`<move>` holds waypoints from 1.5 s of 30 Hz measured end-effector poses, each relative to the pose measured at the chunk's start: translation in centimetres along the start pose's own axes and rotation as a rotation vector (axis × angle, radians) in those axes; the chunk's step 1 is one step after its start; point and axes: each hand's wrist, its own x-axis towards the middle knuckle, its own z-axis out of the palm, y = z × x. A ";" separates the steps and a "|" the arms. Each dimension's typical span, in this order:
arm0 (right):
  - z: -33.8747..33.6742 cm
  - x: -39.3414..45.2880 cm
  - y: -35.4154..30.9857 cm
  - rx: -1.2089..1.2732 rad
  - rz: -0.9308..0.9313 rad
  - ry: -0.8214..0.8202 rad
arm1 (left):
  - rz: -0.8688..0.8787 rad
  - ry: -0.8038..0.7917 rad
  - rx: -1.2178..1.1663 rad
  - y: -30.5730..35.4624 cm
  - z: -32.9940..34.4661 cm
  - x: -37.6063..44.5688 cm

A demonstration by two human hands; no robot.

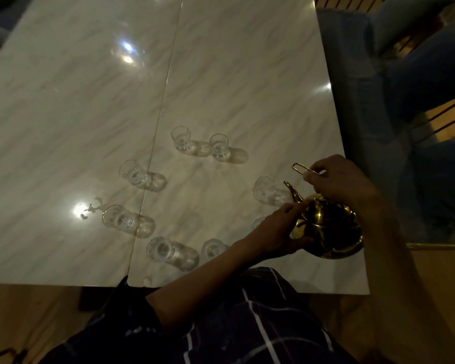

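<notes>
Dim, warm light. The glossy worktop (221,74) throws glare spots at 11 and 8 o'clock. The glasses (180,137) cast pale shadows toward 4 o'clock; the golden teapot (326,232) glints. Corners fall dark, edges bow, detail stays soft.

Shiny gold on the teapot (326,227) at lower right; cream marble with grey-brown veins across the table (221,74); colourless glasses (180,137) mid-frame; dark cloth (247,324) with white check lines at the bottom; blue upholstery (426,82) upper right; tan floor (24,311)
</notes>
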 end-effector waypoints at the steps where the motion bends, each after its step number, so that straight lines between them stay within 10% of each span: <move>1: 0.0 0.0 0.0 -0.001 0.000 -0.002 | 0.001 0.001 0.000 0.1 0.0 0.0; 45: 2.0 0.9 0.1 0.017 0.003 -0.028 | -0.129 -0.082 0.026 -0.7 -0.3 -0.3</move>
